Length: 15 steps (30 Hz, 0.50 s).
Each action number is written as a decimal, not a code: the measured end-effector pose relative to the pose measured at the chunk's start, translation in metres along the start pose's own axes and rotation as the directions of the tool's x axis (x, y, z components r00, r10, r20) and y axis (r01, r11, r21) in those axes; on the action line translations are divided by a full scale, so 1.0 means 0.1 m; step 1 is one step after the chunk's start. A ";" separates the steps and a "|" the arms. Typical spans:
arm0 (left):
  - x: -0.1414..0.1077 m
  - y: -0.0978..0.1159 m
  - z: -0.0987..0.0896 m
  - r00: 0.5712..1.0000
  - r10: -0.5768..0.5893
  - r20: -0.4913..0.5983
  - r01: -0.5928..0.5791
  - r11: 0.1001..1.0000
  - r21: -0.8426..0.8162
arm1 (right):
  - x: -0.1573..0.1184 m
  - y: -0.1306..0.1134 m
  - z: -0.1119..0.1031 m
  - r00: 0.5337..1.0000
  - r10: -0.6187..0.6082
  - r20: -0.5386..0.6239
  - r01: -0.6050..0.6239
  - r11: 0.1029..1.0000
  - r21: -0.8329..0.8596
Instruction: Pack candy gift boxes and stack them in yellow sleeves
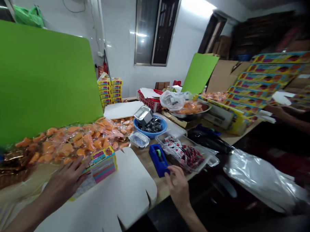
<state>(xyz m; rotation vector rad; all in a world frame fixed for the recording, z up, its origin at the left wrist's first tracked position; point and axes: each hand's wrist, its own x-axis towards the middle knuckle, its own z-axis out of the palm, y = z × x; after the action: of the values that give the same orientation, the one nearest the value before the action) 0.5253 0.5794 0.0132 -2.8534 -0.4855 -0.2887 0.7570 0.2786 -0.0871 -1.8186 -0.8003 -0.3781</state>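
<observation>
My left hand [67, 176] lies over a small printed carton [103, 164], its fingers across the top and the thumb at the near side. The carton rests on white flattened card [117, 196]. At the near end of a blue tape dispenser [159, 160], my right hand [179, 183] has its thumb and forefinger bent together. Whether a strip of tape is between those fingertips is too small to see. A green-cored roll [158, 152] sits in the dispenser.
Wrapped orange pieces [79, 139] are heaped behind the carton. Nearby are foil trays [139, 139], a blue bowl [155, 133] of black packets and a clear tub [195, 167] of sachets. Green boards [40, 80] stand upright. Stacked cartons [261, 87] and another person's arm [294, 120] are at right.
</observation>
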 end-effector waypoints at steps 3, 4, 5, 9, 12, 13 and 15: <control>0.01 -0.01 -0.03 1.000 -0.027 0.014 0.029 0.995 -0.096 | 0.06 0.36 -0.18 0.969 0.246 -0.009 -0.246 0.969 -0.032; 0.01 0.00 -0.05 0.999 -0.036 -0.002 0.036 0.992 -0.119 | 0.11 0.44 -0.18 0.948 0.316 0.033 -0.316 0.949 -0.014; 0.00 0.03 -0.06 0.999 -0.041 -0.027 0.037 0.990 -0.137 | 0.16 0.51 -0.16 0.925 0.373 0.076 -0.375 0.927 0.014; -0.04 0.22 -0.07 0.988 0.012 -0.151 -0.031 0.992 -0.124 | 0.35 0.63 -0.02 0.870 0.478 0.121 -0.491 0.863 0.121; -0.07 0.37 -0.07 0.989 0.042 -0.141 -0.048 0.998 -0.041 | 0.40 0.67 0.07 0.854 0.513 0.090 -0.520 0.834 0.183; -0.08 0.40 -0.08 0.991 0.038 -0.130 -0.041 0.999 -0.020 | 0.40 0.68 0.09 0.848 0.525 0.072 -0.528 0.823 0.210; -0.08 0.43 -0.09 0.992 0.034 -0.122 -0.033 0.999 0.006 | 0.37 0.69 0.12 0.834 0.551 0.017 -0.534 0.801 0.271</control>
<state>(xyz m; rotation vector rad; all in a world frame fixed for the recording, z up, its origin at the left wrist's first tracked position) 0.5313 0.5349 0.0115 -2.8151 -0.4132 -0.4529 0.8293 0.2876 -0.1185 -1.6807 -0.2364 0.0505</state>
